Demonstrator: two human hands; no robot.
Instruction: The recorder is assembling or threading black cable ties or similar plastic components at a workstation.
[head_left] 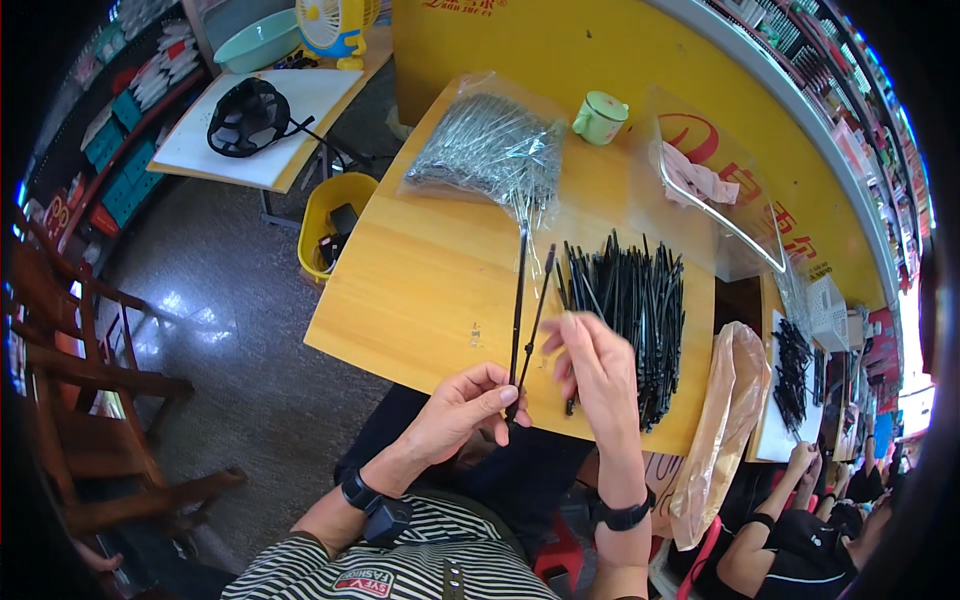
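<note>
My left hand [475, 405], fingers closed, pinches the lower ends of a pair of thin black rods [520, 310] above the table's near edge. They rise from the grip and spread apart toward their tops; one has a small knob partway up. Just to the right, my right hand [600, 365] is raised with loosely bent fingers, somewhat blurred, and nothing shows in it. Beside and behind it lies a thick pile of similar black rods [640, 310]. A clear plastic bag [490, 150] full of thin silvery pieces rests at the far side, some pieces spilling toward me.
On the wooden table [400, 300] a green lidded cup [601, 118] stands near the yellow wall. A clear bin [715, 220] holds pink cloth. A tan plastic bag [722, 430] hangs at the right edge. A yellow bucket [318, 225] stands left; a co-worker [790, 540] sits right.
</note>
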